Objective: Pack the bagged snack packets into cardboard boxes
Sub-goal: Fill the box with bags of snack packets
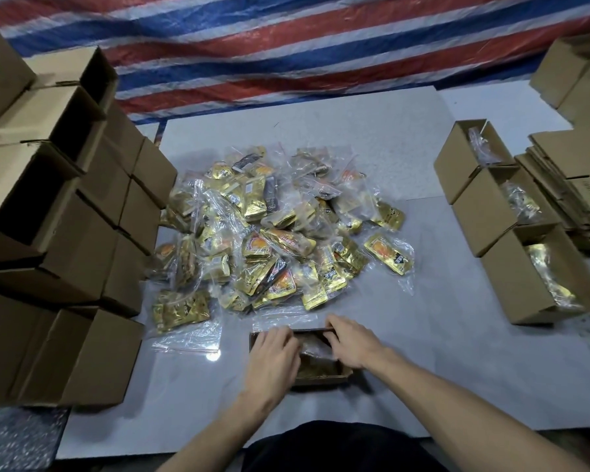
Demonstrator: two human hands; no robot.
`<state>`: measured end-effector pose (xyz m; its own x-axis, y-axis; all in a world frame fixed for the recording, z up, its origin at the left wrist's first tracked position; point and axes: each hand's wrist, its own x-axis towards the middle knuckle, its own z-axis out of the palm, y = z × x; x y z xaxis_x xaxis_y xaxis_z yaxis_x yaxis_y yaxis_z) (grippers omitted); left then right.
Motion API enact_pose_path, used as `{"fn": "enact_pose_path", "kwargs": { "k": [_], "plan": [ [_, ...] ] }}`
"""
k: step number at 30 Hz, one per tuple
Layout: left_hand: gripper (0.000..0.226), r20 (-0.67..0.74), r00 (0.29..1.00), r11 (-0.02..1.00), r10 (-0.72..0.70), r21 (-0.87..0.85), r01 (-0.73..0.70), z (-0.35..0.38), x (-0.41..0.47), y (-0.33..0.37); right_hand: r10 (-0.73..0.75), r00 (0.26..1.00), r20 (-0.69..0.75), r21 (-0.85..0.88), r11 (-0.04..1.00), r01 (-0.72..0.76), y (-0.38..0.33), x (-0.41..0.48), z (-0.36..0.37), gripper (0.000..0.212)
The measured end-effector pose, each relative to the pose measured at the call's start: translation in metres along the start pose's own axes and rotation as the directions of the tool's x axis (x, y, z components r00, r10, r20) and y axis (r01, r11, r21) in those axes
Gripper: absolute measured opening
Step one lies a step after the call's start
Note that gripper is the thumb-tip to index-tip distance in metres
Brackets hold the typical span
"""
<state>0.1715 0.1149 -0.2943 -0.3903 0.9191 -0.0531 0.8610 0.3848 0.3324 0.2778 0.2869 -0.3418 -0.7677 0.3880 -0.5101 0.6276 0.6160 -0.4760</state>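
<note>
Grey tabletop (430, 362): box (321, 381) under left hand (273, 356), right hand (351, 342).

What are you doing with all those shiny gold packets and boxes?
A person is packing snacks into boxes. The left hand and right hand are on a small open cardboard box right in front, with a clear bag of packets inside it. A big pile of bagged gold packets waits in the middle of the table. Three filled boxes stand open on the right, and empty boxes are stacked on the left.
</note>
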Motion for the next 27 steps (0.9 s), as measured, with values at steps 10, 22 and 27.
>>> {"fn": "enact_pose_path", "kwargs": {
  "k": [10, 22, 27],
  "plan": [
    [0.028, 0.406, 0.884, 0.961, -0.231, -0.047, 0.272, 0.025, 0.016, -0.005, 0.029, 1.000, 0.007, 0.027, 0.999, -0.029, 0.000, 0.004, 0.000, 0.040],
    [0.055, 0.792, 0.552, 0.883, -0.261, -0.035, 0.468, 0.037, 0.031, -0.019, 0.123, 0.992, -0.036, -0.003, 0.992, -0.123, -0.006, 0.007, 0.007, 0.049],
    [0.038, 0.630, 0.711, 0.903, -0.313, -0.034, 0.428, 0.032, 0.041, -0.012, 0.179, 0.977, -0.112, 0.008, 0.984, -0.179, -0.007, 0.005, 0.016, 0.037]
  ]
}}
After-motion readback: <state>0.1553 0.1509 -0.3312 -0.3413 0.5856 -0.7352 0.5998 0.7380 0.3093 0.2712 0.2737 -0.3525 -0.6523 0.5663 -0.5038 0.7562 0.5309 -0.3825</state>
